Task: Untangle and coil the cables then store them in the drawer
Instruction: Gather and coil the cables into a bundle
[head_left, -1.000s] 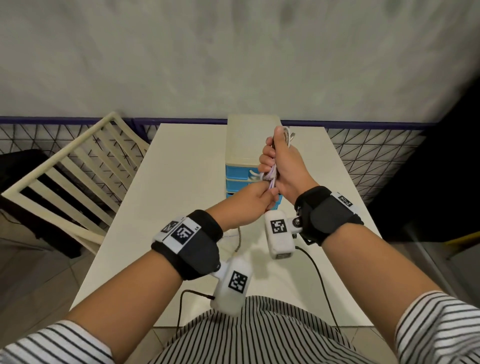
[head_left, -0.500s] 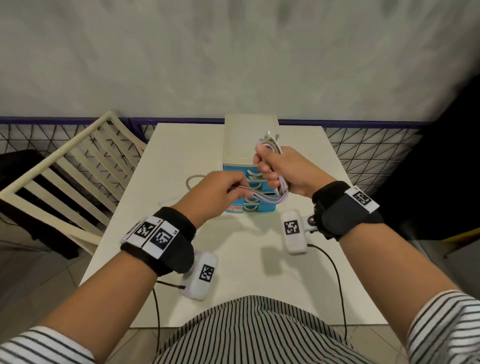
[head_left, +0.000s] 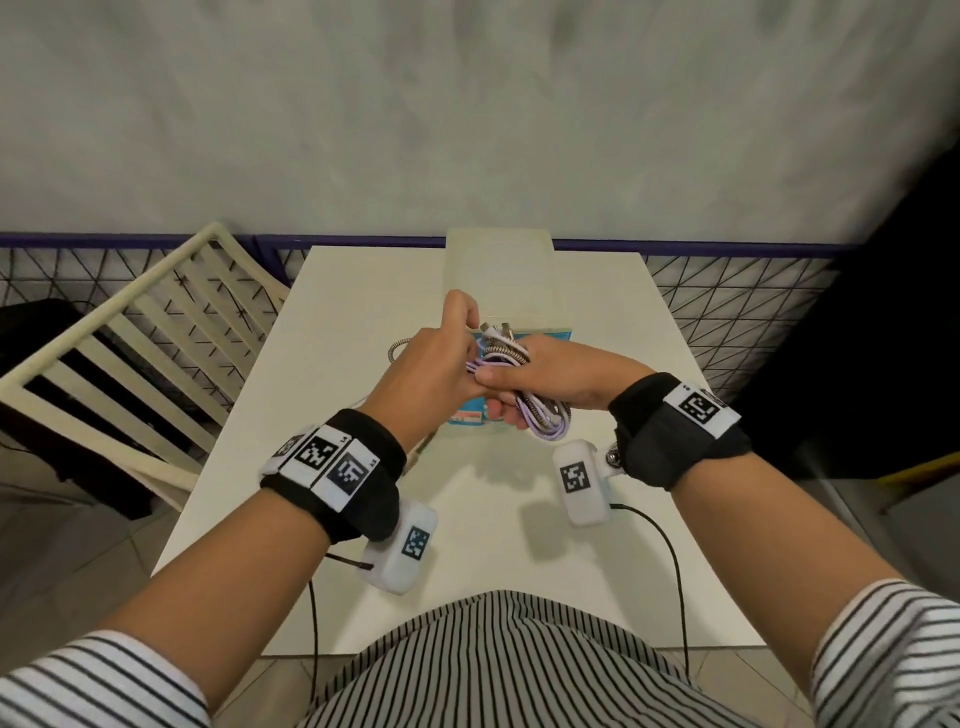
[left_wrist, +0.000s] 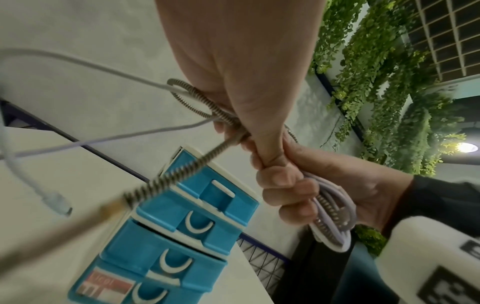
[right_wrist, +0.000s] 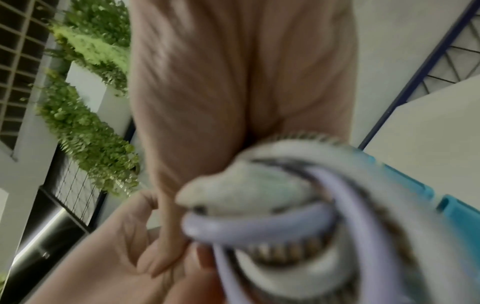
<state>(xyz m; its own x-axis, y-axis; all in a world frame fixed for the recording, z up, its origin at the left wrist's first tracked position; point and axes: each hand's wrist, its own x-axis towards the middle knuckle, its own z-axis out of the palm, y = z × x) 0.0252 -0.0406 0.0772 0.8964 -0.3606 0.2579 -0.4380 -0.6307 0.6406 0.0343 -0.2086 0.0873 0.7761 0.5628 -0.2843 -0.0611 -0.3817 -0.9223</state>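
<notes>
My right hand (head_left: 524, 385) grips a bundle of lilac and spring-wrapped cables (head_left: 546, 422) in front of the drawer unit (head_left: 497, 270); loops hang below the fist and metal plugs stick out above it. Close against it on the left, my left hand (head_left: 451, 344) holds the loose tail. In the left wrist view the left hand (left_wrist: 259, 115) pinches the spring-wrapped tail (left_wrist: 182, 174) beside the right hand's bundle (left_wrist: 335, 218). A lilac cable end with a plug (left_wrist: 55, 202) dangles free. The right wrist view is blurred, with the bundle (right_wrist: 285, 207) close up.
The white table (head_left: 363, 291) carries the small unit with blue drawers (left_wrist: 197, 218), all appearing closed. A cream slatted chair (head_left: 130, 353) stands at the left. A wire fence (head_left: 737, 296) runs behind the table. Black sensor leads (head_left: 670, 551) trail off the near edge.
My right hand has dropped from upright to lying sideways with the bundle. My left hand swung out left along the spring-wrapped tail, then came back up against the bundle.
</notes>
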